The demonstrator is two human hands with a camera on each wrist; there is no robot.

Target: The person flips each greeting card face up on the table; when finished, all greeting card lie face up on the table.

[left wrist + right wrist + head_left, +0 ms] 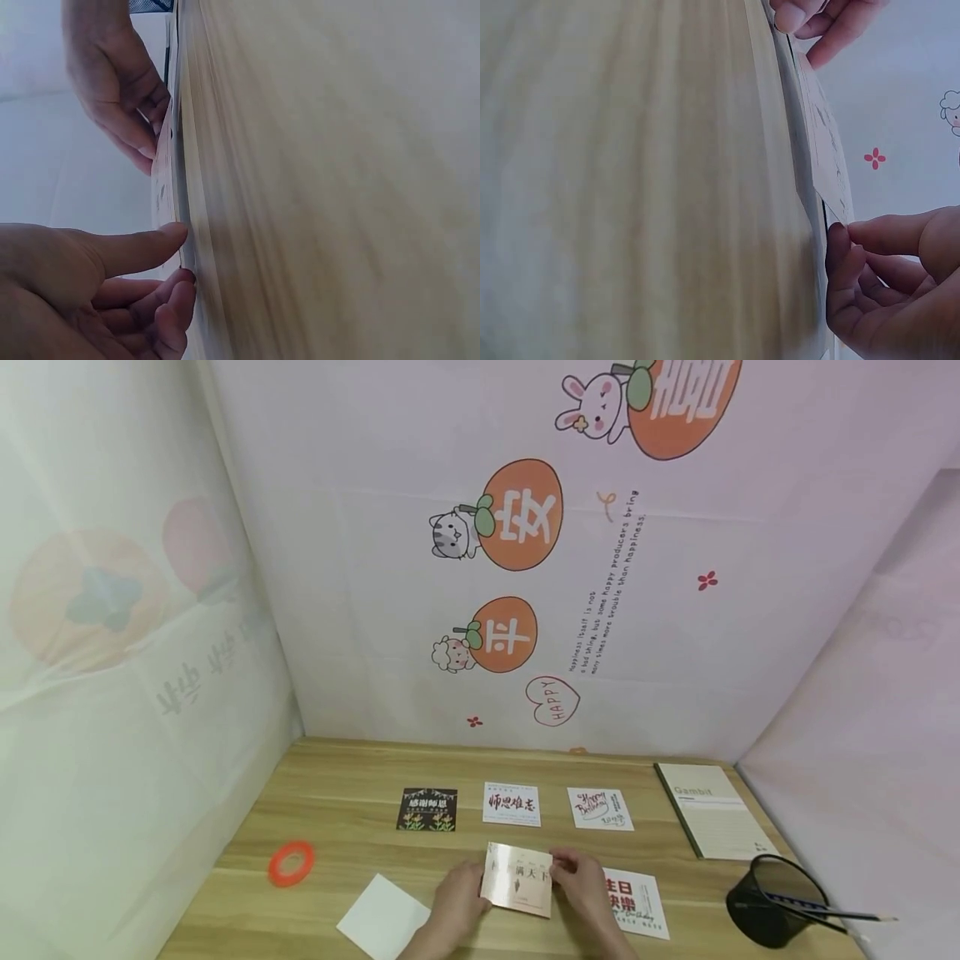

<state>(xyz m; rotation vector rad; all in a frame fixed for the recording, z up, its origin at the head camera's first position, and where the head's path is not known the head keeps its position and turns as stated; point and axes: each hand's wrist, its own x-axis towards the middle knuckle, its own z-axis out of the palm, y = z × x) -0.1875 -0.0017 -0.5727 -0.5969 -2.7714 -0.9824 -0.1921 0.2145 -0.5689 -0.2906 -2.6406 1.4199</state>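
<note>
A cream greeting card (517,881) with dark Chinese characters lies between both hands, tilted slightly, close over the wooden table (360,768). My left hand (459,897) pinches its left edge; in the left wrist view the thumb (146,251) is on the printed face and the fingers curl below. On the other side my right hand (587,887) pinches the upper right corner between thumb and fingertip, as the right wrist view shows. Beside the right hand is a white birthday card (637,906), partly covered by it. A blank white square (382,914) lies by the left wrist.
Along the back lie a black card (427,810), a white card with red writing (512,804) and a Happy Birthday card (600,808). An orange tape roll (291,863) is at left. To the right are a notebook (716,814) and a black pen cup (772,902) holding pencils.
</note>
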